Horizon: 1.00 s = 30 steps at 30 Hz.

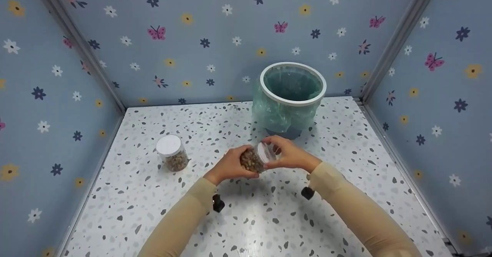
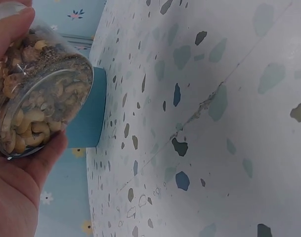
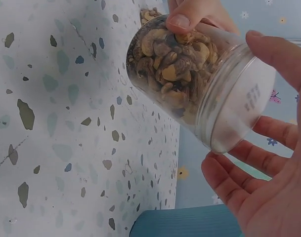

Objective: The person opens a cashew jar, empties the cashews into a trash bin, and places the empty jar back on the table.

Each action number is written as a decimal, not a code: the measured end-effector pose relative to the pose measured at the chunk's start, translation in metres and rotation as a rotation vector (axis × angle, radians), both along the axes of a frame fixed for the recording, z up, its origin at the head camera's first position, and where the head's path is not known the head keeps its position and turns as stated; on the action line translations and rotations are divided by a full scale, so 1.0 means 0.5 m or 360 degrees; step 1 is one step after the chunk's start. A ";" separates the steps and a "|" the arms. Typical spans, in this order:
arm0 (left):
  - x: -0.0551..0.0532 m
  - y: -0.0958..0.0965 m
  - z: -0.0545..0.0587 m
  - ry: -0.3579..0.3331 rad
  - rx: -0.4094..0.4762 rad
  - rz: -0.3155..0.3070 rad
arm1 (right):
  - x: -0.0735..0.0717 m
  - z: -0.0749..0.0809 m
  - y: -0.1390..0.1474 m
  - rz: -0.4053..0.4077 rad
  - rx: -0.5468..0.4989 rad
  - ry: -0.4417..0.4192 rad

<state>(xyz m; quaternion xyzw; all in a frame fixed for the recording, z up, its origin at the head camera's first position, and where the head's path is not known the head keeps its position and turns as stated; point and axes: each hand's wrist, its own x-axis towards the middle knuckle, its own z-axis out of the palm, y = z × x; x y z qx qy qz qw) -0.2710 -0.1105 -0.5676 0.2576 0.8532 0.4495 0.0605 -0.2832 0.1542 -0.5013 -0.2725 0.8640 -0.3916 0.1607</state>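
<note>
A clear plastic jar of cashews (image 1: 250, 160) is held tilted over the table. My left hand (image 1: 230, 164) grips its body, with the thumb lying along the side in the right wrist view. The nuts (image 2: 34, 126) show through the jar's round base. My right hand (image 1: 290, 155) holds the jar's lid (image 3: 241, 108) by its rim, thumb on one side and fingers on the other. That lid has a clear edge and a whitish face with faint marks. A second jar (image 1: 177, 160) with a white lid stands upright to the left, partly filled with similar nuts.
Behind the right hand stands a trash bin (image 1: 293, 102) with a white rim ring and a green liner bag. Flower-patterned panels (image 1: 215, 30) enclose the speckled table (image 1: 153, 207) at the back and both sides.
</note>
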 end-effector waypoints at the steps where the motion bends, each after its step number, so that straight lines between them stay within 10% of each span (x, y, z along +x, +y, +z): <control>1: 0.000 -0.001 0.000 0.0006 -0.0004 -0.0005 | 0.000 0.001 0.000 0.0025 0.0006 0.0017; 15: 0.004 -0.007 0.000 -0.0008 -0.0038 -0.0001 | -0.003 0.004 0.004 0.0272 0.0029 0.0213; 30: 0.003 -0.010 0.003 -0.0015 0.0005 0.0033 | -0.003 0.006 -0.005 0.0040 -0.0001 0.0110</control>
